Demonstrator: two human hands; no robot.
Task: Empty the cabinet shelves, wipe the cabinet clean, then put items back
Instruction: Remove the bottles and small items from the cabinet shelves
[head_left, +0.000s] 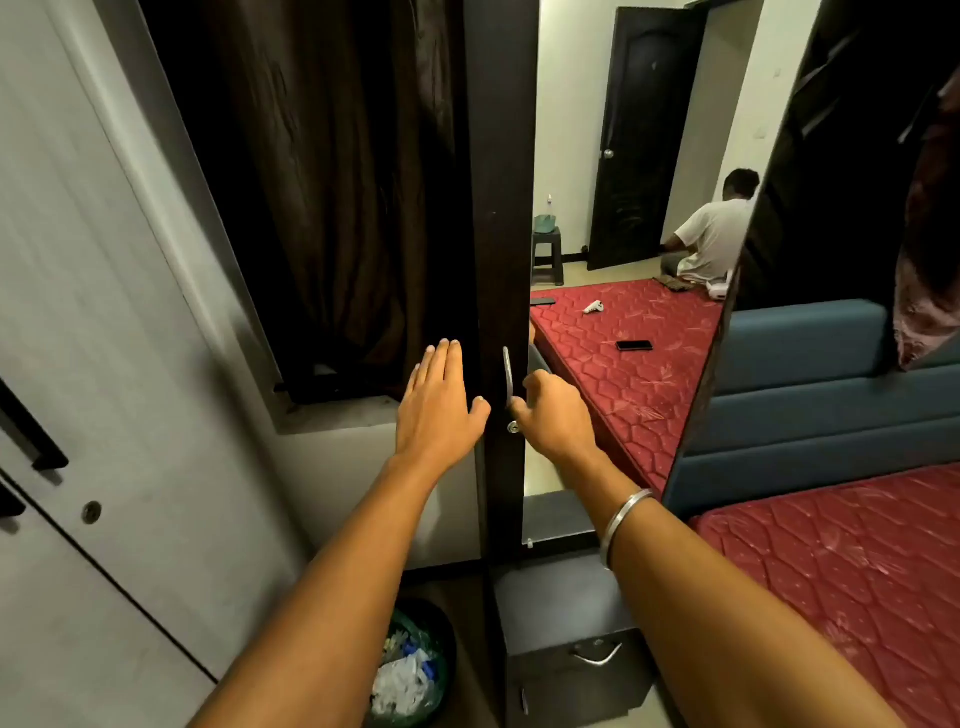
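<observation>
A tall, narrow dark wooden cabinet door (501, 208) stands in front of me with a curved metal handle (507, 371) and a small keyhole (513, 427) below it. My left hand (441, 402) lies flat with straight fingers against the door's left edge. My right hand (553, 410) has its fingers curled round the lower end of the handle. The cabinet's shelves and contents are hidden behind the door. A steel bangle (621, 519) sits on my right wrist.
A mirror (623, 156) right of the door reflects a red mattress, a phone, a stool, a dark door and a seated person. A low drawer unit (571, 639) stands below. A bin (415, 670) with rubbish sits on the floor. Grey wardrobe doors (78, 312) flank the left; brown curtains (337, 182) hang behind.
</observation>
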